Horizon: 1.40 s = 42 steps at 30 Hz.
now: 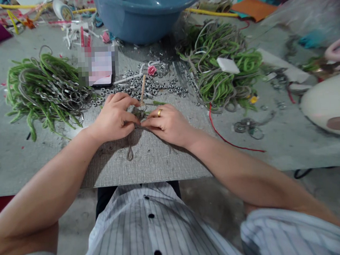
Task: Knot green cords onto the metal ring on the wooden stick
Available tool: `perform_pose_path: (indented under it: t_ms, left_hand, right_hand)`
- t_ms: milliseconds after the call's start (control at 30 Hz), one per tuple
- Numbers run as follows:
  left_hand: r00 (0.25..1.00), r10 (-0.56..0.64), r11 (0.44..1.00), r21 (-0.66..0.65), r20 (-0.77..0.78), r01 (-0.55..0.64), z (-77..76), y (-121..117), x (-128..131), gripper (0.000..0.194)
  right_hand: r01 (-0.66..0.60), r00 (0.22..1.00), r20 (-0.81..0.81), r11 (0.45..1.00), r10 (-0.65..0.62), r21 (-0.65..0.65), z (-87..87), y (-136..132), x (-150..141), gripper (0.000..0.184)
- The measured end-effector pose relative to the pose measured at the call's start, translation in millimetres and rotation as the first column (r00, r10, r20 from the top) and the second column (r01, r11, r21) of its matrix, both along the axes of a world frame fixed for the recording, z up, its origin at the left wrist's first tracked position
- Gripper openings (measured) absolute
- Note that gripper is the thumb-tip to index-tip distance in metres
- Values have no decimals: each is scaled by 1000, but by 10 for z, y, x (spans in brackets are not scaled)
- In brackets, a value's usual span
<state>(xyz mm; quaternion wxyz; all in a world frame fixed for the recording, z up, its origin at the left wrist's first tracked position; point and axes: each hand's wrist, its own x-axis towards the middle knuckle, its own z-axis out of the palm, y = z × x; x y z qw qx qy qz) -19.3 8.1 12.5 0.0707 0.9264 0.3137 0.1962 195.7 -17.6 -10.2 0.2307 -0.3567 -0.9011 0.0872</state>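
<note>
keeping the grey loop (pixel 130 154) flat on the worktop (pixel 162 165) should limit snagging; just beyond it, left hand (pixel 116 116) and right hand (pixel 168 122) nearly meet, each grip narrow, pinching the cord piece (pixel 138 113) between them; hold steady, clear of the pale stick (pixel 143 89) and scattered metal rings (pixel 150 85) behind
</note>
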Motion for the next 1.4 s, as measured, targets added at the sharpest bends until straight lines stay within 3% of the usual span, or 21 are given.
perform_pose_path:
  t_ms: [567,900,1400]
  left_hand:
    - [998,65,997,-44,8,-65,-22,24,0,23]
    - [998,61,998,-29,-14,-61,-21,12,15,24]
    - [999,37,999,-29,-18,-37,-29,0,28,28]
  right_hand:
    - [36,993,108,998,-41,48,46,-4,-72,27]
    - [110,992,66,994,-111,9,32,6,-79,33]
    - [114,993,39,992,-113,-48,38,0,-80,43]
